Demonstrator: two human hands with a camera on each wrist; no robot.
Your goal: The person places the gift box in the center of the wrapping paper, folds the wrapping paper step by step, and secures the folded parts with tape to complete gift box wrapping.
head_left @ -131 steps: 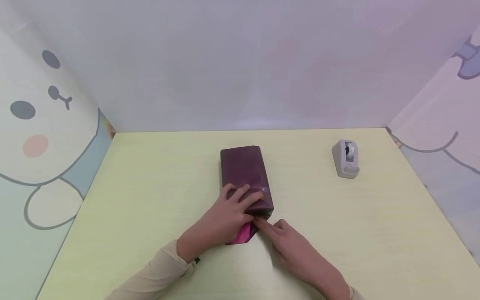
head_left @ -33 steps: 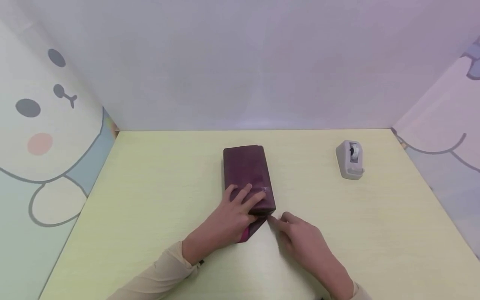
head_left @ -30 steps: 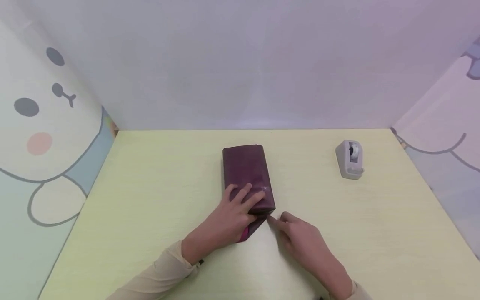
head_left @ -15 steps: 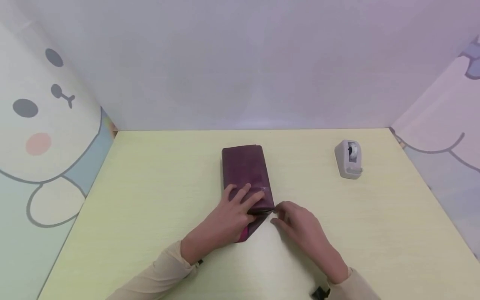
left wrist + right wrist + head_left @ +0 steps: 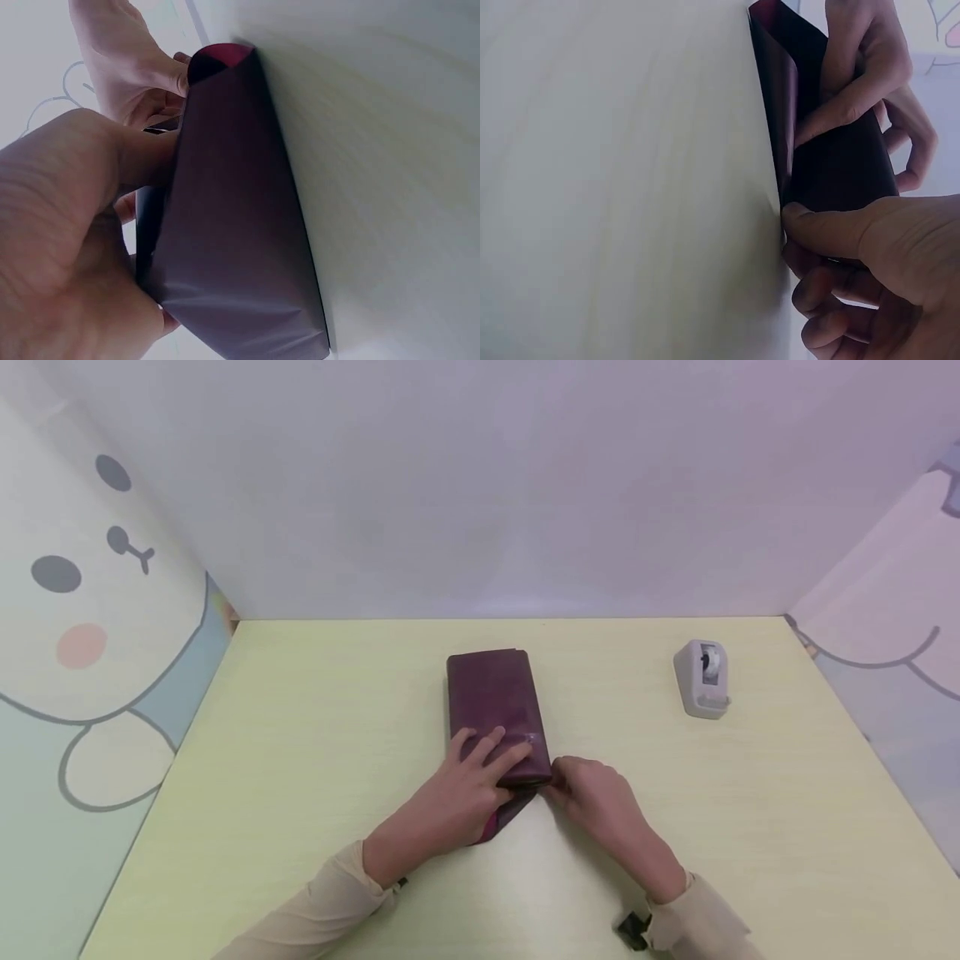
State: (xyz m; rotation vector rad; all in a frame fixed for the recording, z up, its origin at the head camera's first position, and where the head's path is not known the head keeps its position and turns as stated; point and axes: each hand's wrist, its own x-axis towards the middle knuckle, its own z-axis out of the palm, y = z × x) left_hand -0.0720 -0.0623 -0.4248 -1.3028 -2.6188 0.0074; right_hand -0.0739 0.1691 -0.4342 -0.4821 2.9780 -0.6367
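A box-shaped package (image 5: 491, 693) in dark purple wrapping paper lies on the table, its near end unsealed. A folded paper flap (image 5: 513, 814), pink on its inner side, sticks out there. My left hand (image 5: 446, 806) rests on the package top with fingers spread, its thumb pressing the end fold. At the near right corner my right hand (image 5: 600, 802) pinches the wrapping paper between thumb and curled fingers. The right wrist view shows its thumb (image 5: 832, 229) on the fold by the tabletop. The flap's outer side (image 5: 232, 225) fills much of the left wrist view.
A grey tape dispenser (image 5: 703, 681) with a roll of clear tape stands at the back right of the pale yellow table (image 5: 315, 710). A plain wall (image 5: 480, 493) rises behind it, and cartoon-printed panels (image 5: 82, 610) flank both sides.
My right hand has gone from pushing under the end fold with extended fingers to pinching the paper at the near right corner. The flap has narrowed and shows less pink. My left hand stays put.
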